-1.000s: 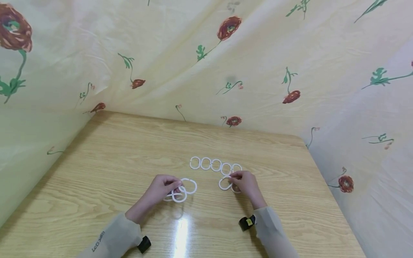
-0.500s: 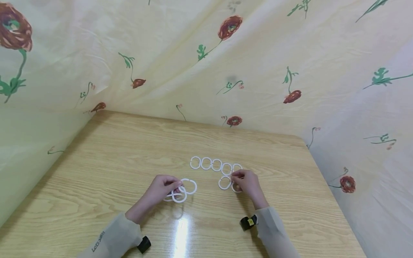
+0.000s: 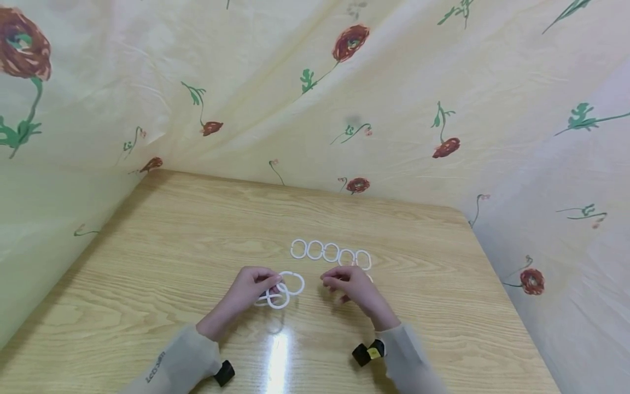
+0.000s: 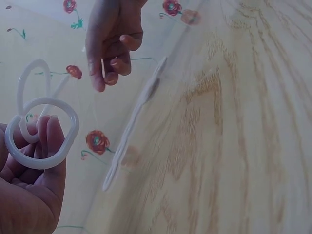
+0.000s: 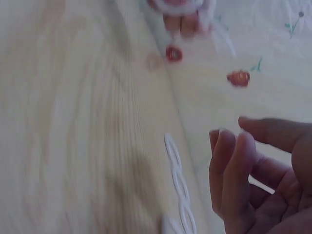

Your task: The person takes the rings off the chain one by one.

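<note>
My left hand point(image 3: 256, 284) pinches several linked white plastic C-shaped rings point(image 3: 293, 283) at the left of the table's middle. In the left wrist view two of these rings point(image 4: 68, 141) overlap in front of the fingers. My right hand point(image 3: 351, 287) hovers to the right with fingers bent loosely. The right wrist view shows its thumb point(image 5: 268, 130) apart from the other fingertips, with no ring visible between them. Behind it lies a row of several white rings point(image 3: 315, 250) on the table. Part of another ring point(image 3: 370, 278) shows past the right hand, which hides the rest.
The wood-grain table point(image 3: 206, 219) ends at the back against a cream cloth point(image 3: 275, 109) with printed red flowers, which also hangs along both sides. Each wrist carries a small black camera point(image 3: 225, 373). A bright light reflection lies on the table front.
My right hand has let go near the ring cluster and moved left towards the left hand, covering a ring at the front. The left hand has shifted slightly right, still gripping its rings.
</note>
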### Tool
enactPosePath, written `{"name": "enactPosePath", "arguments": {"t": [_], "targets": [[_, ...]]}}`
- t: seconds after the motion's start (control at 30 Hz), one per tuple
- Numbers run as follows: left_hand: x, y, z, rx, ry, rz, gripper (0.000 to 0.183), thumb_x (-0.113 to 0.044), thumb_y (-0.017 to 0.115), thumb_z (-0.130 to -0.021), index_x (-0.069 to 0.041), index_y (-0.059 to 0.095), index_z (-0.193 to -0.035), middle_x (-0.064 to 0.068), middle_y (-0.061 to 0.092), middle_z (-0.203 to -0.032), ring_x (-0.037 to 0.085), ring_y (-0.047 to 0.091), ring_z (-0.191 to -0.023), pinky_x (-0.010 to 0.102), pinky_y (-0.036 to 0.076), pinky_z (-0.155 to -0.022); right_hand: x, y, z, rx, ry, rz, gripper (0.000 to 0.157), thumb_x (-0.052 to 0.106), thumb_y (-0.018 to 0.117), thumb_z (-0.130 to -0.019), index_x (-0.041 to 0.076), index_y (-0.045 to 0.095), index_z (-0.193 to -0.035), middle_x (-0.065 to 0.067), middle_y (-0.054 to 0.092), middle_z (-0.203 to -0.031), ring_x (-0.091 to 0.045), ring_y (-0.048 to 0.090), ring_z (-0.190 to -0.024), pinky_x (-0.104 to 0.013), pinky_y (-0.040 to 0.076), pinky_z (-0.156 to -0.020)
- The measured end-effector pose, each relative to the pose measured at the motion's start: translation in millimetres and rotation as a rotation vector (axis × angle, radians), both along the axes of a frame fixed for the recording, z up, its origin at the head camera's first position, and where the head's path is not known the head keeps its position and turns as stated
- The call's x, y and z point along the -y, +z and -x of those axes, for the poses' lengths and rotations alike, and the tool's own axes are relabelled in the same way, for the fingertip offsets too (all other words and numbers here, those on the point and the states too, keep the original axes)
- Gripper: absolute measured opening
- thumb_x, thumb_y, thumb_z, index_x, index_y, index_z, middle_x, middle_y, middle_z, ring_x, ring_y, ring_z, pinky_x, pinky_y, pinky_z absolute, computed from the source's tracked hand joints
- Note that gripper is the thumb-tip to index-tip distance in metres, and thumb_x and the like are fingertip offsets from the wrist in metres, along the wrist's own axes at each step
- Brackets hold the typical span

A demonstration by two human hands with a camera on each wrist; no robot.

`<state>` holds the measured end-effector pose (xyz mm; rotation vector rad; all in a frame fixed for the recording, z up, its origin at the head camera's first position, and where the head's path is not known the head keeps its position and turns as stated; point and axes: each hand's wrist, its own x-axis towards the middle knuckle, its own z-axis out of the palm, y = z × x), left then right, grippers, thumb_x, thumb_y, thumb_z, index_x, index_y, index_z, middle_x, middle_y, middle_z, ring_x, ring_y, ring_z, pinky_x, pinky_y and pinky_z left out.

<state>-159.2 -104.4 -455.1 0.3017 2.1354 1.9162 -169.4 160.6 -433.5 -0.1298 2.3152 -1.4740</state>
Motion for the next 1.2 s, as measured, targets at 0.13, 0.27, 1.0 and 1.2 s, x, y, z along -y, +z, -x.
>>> {"name": "enactPosePath", "arguments": {"t": [0.13,0.27,1.0,1.2], "targets": [[-4,-0.1,1.2,0.004,0.02,-0.008,0.021,-0.001,0.059,-0.093,0.018,0.064,-0.1,0.023,0.069,-0.08,0.002,0.06,-0.063,0.014,0.055,-0.06,15,1.6,-8.5,0.037,0.084,0.096,0.03,0.016,0.065,-0.092,-0.006,0.065,-0.112,-0.014,0.069,-0.094,-0.012,0.061,-0.08,-0.019,0.053,-0.052],[-5,1.5,2.0,0.016,0.031,-0.004,0.021,-0.003,0.059,-0.094,0.016,0.065,-0.1,0.018,0.069,-0.078,0.004,0.059,-0.063,0.014,0.054,-0.058,25,2.6,-14.1,0.04,0.114,0.134,0.03,0.017,0.066,-0.09,-0.005,0.066,-0.111,-0.011,0.071,-0.094,-0.013,0.061,-0.079,-0.019,0.052,-0.052],[-1,21.5,2.3,0.074,0.032,-0.071,0.026,-0.004,0.059,-0.094,0.02,0.062,-0.104,-0.005,0.064,-0.069,0.003,0.058,-0.063,0.013,0.052,-0.058,39,8.9,-25.5,0.047,0.08,0.23,0.033,0.014,0.065,-0.09,-0.009,0.061,-0.114,0.006,0.067,-0.084,-0.01,0.059,-0.077,-0.015,0.05,-0.051],[-1,22.1,-0.1,0.065,0.031,-0.051,0.024,-0.004,0.059,-0.094,0.018,0.063,-0.102,0.0,0.066,-0.071,0.004,0.058,-0.063,0.015,0.053,-0.059,42,10.4,-28.8,0.044,0.076,0.262,0.033,0.013,0.064,-0.091,-0.012,0.06,-0.113,0.007,0.065,-0.084,-0.008,0.058,-0.075,-0.015,0.051,-0.051]]}}
